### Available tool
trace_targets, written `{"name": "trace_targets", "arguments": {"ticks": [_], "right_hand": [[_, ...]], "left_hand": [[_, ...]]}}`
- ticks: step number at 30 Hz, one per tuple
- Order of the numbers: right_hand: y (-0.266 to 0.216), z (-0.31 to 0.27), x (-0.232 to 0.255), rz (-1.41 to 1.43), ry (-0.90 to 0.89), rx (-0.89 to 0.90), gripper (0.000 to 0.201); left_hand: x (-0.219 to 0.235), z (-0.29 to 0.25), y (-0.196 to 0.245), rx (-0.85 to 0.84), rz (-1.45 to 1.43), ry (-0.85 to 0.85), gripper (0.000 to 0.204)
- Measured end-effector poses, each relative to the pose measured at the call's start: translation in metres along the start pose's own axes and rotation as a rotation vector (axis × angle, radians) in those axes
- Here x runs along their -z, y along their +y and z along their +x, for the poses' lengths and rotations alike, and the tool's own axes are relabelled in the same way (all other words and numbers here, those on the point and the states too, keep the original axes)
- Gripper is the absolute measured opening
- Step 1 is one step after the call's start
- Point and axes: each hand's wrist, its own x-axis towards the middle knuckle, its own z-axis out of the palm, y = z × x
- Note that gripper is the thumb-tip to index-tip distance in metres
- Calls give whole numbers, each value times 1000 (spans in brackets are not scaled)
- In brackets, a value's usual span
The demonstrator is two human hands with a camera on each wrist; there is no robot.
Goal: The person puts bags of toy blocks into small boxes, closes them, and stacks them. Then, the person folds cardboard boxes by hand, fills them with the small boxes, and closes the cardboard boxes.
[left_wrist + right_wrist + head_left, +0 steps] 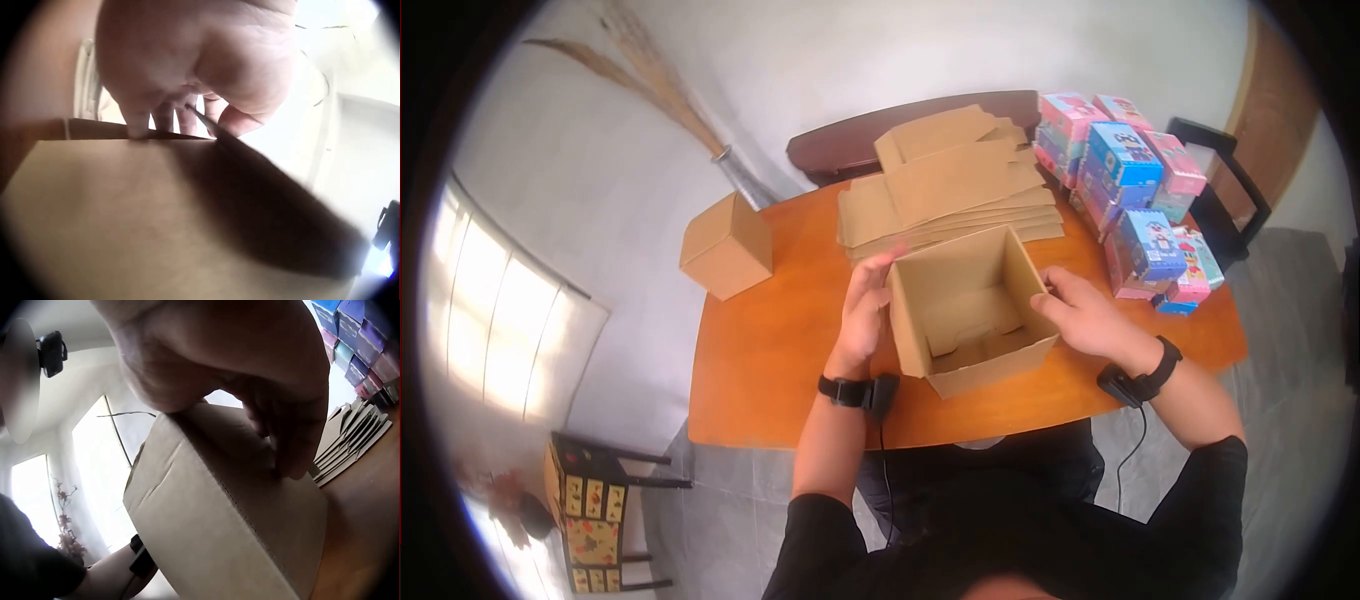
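An open-topped brown cardboard box (pixel 970 375) is held over the front of the table, tilted so its inside and the bottom flaps show. My left hand (pixel 865 310) is along its left wall, fingers extended towards the far corner. In the left wrist view, the fingers (pixel 134 128) of that hand reach the cardboard edge. My right hand (pixel 1085 312) grips the right wall at the rim, thumb over the edge and the other fingers outside. The right wrist view shows these fingers (pixel 294 453) bent against the cardboard (pixel 206 519).
Flattened cardboard boxes (pixel 960 185) lie stacked at the table's back. A folded brown box (pixel 730 245) stands at the left edge. Pink and blue printed boxes (pixel 1125 165) are piled at the back right. Behind the table is a dark chair (pixel 830 150); cables hang from both wrist cameras.
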Motion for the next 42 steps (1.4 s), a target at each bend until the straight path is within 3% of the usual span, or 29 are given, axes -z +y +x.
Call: {"name": "trace_targets", "arguments": {"ticks": [2,6,7,10,11,12,14,18,21,24,25,27,28,30,31,42], "right_hand": [[2,0,-2,-28,25,-19,38],[12,-3,-9,-13,75,32,41],[12,-3,-12,14,87,47,41],[-7,-12,-16,148,62,-34,41],[-5,-12,-17,157,60,-34,42],[-5,-11,-17,158,67,-44,42],[-6,-11,-14,168,3,-33,48],[20,-10,-16,267,73,68,53],[42,-23,-7,790,510,-145,44],[99,-47,8,702,851,-110,41],[105,-52,16,700,854,-112,41],[111,-56,32,835,1020,-246,59],[113,-56,36,836,1030,-256,59],[104,-51,44,1069,1045,-425,83],[88,-50,46,1098,941,-395,100],[110,-25,66,1159,733,-419,89]], "left_hand": [[-6,-4,-16,-32,55,6,53],[-38,-16,-5,125,-120,73,62],[-48,-19,2,73,-117,-30,76],[-46,-19,1,17,-81,-148,91],[-46,-20,2,37,-50,-98,101],[-42,-21,3,45,-55,-105,101],[-38,-22,5,72,214,-16,97],[-51,-24,15,119,122,17,96],[-51,-23,15,96,172,30,94],[-46,-24,10,84,167,61,95],[-38,-24,6,68,199,53,95],[-33,-24,2,63,230,38,95],[-33,-25,1,66,236,51,94],[-34,-25,-1,72,241,50,94],[-34,-26,-1,66,236,50,94],[-49,-29,15,77,228,63,90]]}}
